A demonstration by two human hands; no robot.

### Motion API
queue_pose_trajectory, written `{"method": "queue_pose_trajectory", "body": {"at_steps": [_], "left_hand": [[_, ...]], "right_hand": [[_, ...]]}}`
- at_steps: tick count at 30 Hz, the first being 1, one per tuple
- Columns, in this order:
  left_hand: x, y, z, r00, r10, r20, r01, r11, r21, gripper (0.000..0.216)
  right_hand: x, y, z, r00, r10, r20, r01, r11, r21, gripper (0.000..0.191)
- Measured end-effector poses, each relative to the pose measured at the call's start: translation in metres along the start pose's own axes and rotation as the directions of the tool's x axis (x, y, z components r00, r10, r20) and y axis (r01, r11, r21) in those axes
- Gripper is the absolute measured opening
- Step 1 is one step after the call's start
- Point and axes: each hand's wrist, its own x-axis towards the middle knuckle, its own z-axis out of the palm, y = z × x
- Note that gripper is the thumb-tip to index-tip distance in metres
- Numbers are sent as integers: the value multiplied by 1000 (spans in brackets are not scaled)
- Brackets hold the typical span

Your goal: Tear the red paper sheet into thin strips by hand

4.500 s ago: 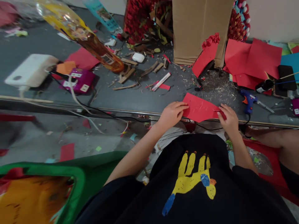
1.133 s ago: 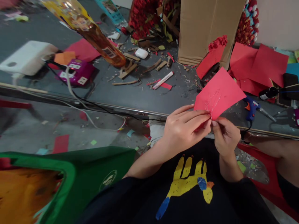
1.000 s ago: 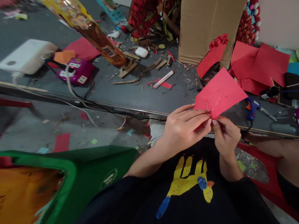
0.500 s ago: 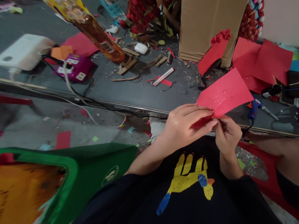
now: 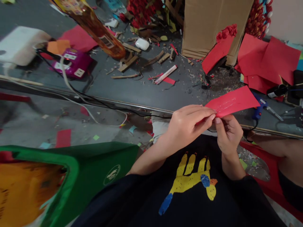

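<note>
A sheet of red paper (image 5: 233,101) is held between my two hands above the front edge of the table. Shiny, clear streaks that look like glue run across its upper face. My left hand (image 5: 189,124) pinches its near left edge between thumb and fingers. Close beside it, my right hand (image 5: 228,134) grips the near edge, thumb on top and fingers curled underneath. The fingertips of both hands almost meet. Just right of the paper, a blue glue gun (image 5: 259,108) lies on the table.
A white and red marker (image 5: 166,74), wood scraps (image 5: 129,63) and a tilted bottle (image 5: 104,37) are on the table (image 5: 132,94). Red sheets (image 5: 267,60) lie right of a cardboard box (image 5: 208,28). A green bin (image 5: 101,170) stands at left; another person's leg (image 5: 272,145) is at right.
The red paper has tipped flatter and its far edge has come down, showing less of its face. Both hands keep hold of it in nearly the same place.
</note>
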Motion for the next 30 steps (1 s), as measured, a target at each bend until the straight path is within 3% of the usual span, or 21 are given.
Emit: {"method": "queue_pose_trajectory", "body": {"at_steps": [12,18,21,27,30], "left_hand": [[5,1,-4,997,-81,11,82,995,-60,11],[2,1,0,994,-109,15,110,992,-60,9],[2,1,0,994,-106,20,108,991,-83,10],[1,-3,1,991,94,95,-89,994,-56,19],[0,-5,2,980,162,116,-161,987,-13,9]], "right_hand": [[-4,4,2,997,69,-24,-66,992,109,10],[-6,10,5,987,156,36,-160,961,226,17],[-8,16,5,991,133,13,-132,957,257,16],[-24,43,3,1000,24,11,-26,987,156,20],[-31,54,4,999,10,36,-15,993,120,26]]}}
